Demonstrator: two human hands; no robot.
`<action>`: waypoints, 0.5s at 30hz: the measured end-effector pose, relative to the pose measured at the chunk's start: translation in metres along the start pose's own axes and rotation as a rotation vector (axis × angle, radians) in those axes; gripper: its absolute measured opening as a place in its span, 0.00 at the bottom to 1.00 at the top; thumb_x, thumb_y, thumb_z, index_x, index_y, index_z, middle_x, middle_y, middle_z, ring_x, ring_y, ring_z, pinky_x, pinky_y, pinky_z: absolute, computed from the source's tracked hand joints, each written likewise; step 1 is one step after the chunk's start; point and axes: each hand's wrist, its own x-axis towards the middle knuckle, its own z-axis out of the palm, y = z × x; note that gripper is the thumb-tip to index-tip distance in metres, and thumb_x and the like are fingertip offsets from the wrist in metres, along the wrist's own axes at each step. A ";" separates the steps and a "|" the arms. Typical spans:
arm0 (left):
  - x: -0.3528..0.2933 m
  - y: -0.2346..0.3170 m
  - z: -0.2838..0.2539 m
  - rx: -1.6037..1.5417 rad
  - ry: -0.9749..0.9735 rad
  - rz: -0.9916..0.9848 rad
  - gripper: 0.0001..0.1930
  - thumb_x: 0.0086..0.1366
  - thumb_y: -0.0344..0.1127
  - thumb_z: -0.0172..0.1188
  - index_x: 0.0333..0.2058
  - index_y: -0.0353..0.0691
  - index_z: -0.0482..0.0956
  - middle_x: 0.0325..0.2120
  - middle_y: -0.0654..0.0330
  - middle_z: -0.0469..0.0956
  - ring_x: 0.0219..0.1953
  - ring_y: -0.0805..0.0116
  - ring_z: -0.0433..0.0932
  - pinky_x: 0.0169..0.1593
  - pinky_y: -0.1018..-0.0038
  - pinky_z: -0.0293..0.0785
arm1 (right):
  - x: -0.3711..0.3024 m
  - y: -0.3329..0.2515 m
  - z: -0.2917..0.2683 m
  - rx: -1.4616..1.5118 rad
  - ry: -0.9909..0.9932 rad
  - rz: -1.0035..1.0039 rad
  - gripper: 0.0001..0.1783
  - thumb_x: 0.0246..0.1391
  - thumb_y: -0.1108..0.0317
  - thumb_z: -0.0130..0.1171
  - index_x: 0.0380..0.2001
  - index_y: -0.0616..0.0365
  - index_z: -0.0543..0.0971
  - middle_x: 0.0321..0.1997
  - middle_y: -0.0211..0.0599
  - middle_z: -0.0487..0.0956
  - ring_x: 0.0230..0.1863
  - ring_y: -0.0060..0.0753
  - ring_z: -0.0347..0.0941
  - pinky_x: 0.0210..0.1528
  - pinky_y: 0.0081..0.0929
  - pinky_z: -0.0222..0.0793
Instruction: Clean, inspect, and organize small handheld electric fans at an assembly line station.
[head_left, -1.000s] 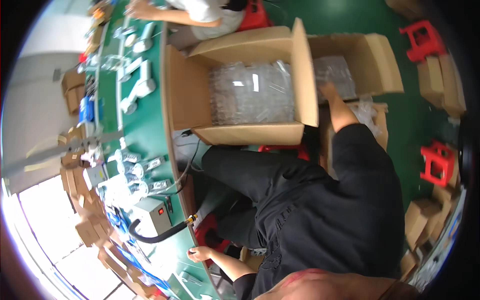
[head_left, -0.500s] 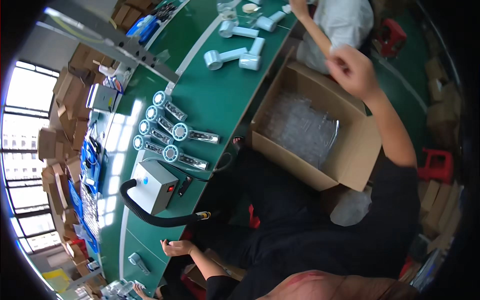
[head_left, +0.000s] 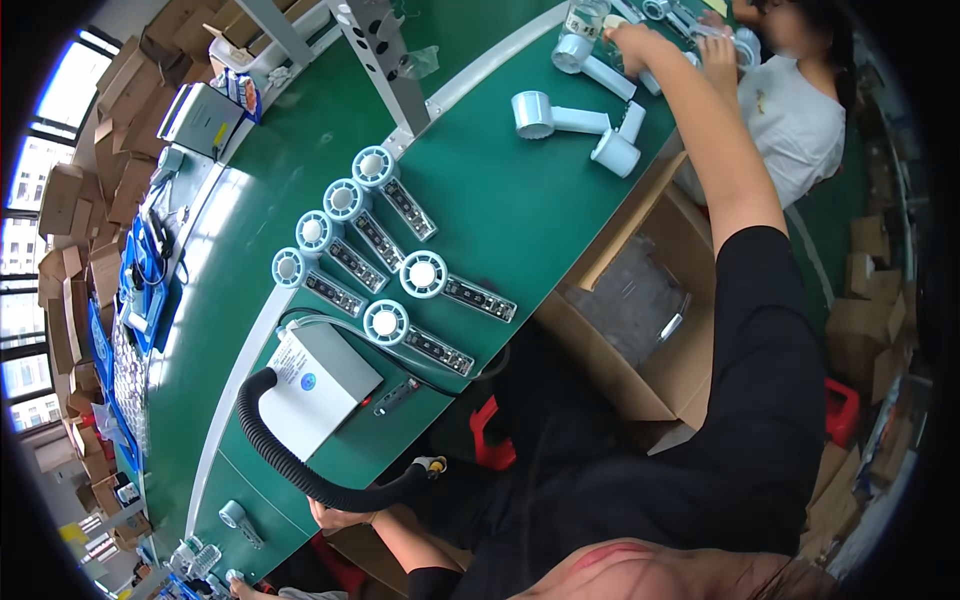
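Note:
My right hand (head_left: 632, 48) reaches to the far right of the green table, its fingers bent down over a light-blue fan body (head_left: 650, 82). Whether it grips the body cannot be made out. My left hand (head_left: 342, 516) is at the near table edge, partly hidden by a black corrugated hose (head_left: 290, 450); its fingers do not show clearly. More light-blue fan bodies, one (head_left: 615, 152) at the edge, lie near my right arm. Several handheld fans (head_left: 424, 274) with round grilles and exposed circuit boards in their handles lie mid-table.
The hose comes from a white box-shaped machine (head_left: 318, 385). Below the edge stands an open carton (head_left: 690, 385) with clear plastic inside. A co-worker in a white top (head_left: 790, 110) sits at far right, hands near mine. A grey metal post (head_left: 378, 70) rises behind the fans.
My right hand has moved from above the carton to the fan bodies at the far right. The view has shifted, bringing the co-worker into sight. My left hand is now partly behind the hose.

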 end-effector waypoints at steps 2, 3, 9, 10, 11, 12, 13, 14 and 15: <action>-0.002 -0.006 0.002 -0.034 0.052 0.031 0.17 0.68 0.39 0.47 0.43 0.33 0.79 0.45 0.47 0.83 0.42 0.46 0.78 0.54 0.59 0.71 | -0.012 -0.012 -0.009 -0.034 0.055 -0.008 0.45 0.30 0.66 0.77 0.58 0.36 0.73 0.58 0.30 0.77 0.53 0.48 0.76 0.53 0.46 0.76; -0.005 -0.011 0.004 -0.070 0.109 0.060 0.17 0.68 0.39 0.47 0.43 0.33 0.80 0.44 0.46 0.83 0.41 0.45 0.78 0.53 0.59 0.71 | -0.019 -0.020 -0.013 -0.068 0.115 -0.015 0.45 0.30 0.67 0.77 0.58 0.37 0.73 0.57 0.30 0.78 0.53 0.48 0.77 0.53 0.46 0.77; -0.001 0.015 0.008 -0.134 0.284 0.075 0.17 0.69 0.40 0.47 0.42 0.33 0.80 0.44 0.47 0.83 0.42 0.46 0.78 0.54 0.59 0.71 | -0.029 0.008 0.005 -0.037 0.428 -0.075 0.46 0.27 0.68 0.78 0.58 0.42 0.74 0.55 0.33 0.80 0.53 0.49 0.78 0.55 0.43 0.77; 0.000 0.016 0.003 -0.122 0.295 0.062 0.17 0.69 0.40 0.46 0.42 0.34 0.80 0.45 0.48 0.83 0.43 0.47 0.78 0.55 0.59 0.70 | -0.032 0.012 0.012 -0.001 0.484 -0.098 0.46 0.27 0.68 0.78 0.58 0.43 0.74 0.55 0.34 0.80 0.54 0.49 0.78 0.56 0.43 0.77; 0.000 0.013 0.000 -0.123 0.295 0.067 0.17 0.69 0.40 0.46 0.42 0.34 0.80 0.45 0.48 0.83 0.43 0.47 0.78 0.55 0.59 0.70 | -0.038 0.012 0.010 0.003 0.482 -0.095 0.46 0.27 0.68 0.78 0.58 0.43 0.74 0.55 0.34 0.80 0.54 0.49 0.78 0.56 0.43 0.77; -0.002 0.006 0.001 -0.089 0.292 0.050 0.17 0.69 0.40 0.46 0.42 0.34 0.79 0.45 0.48 0.83 0.44 0.48 0.78 0.55 0.59 0.70 | -0.043 0.013 0.006 0.086 0.405 -0.070 0.45 0.28 0.67 0.77 0.57 0.45 0.74 0.55 0.36 0.80 0.53 0.49 0.78 0.56 0.43 0.76; -0.006 -0.001 0.003 -0.056 0.288 0.033 0.17 0.69 0.40 0.46 0.42 0.34 0.79 0.46 0.49 0.83 0.45 0.48 0.77 0.56 0.59 0.69 | -0.049 0.014 -0.002 0.167 0.328 -0.045 0.43 0.29 0.65 0.77 0.56 0.47 0.74 0.55 0.38 0.80 0.53 0.49 0.77 0.56 0.42 0.75; -0.010 -0.007 0.004 -0.025 0.281 0.019 0.17 0.69 0.40 0.45 0.41 0.35 0.79 0.46 0.49 0.83 0.46 0.49 0.77 0.57 0.59 0.68 | -0.059 0.016 -0.011 0.248 0.246 -0.015 0.42 0.30 0.64 0.76 0.56 0.49 0.74 0.54 0.40 0.80 0.53 0.50 0.77 0.57 0.42 0.73; -0.014 -0.012 0.006 0.002 0.272 0.008 0.17 0.69 0.40 0.45 0.41 0.35 0.79 0.47 0.49 0.83 0.47 0.50 0.77 0.58 0.59 0.67 | -0.071 0.019 -0.020 0.330 0.164 0.019 0.41 0.31 0.62 0.75 0.55 0.51 0.75 0.54 0.42 0.80 0.53 0.50 0.76 0.57 0.42 0.72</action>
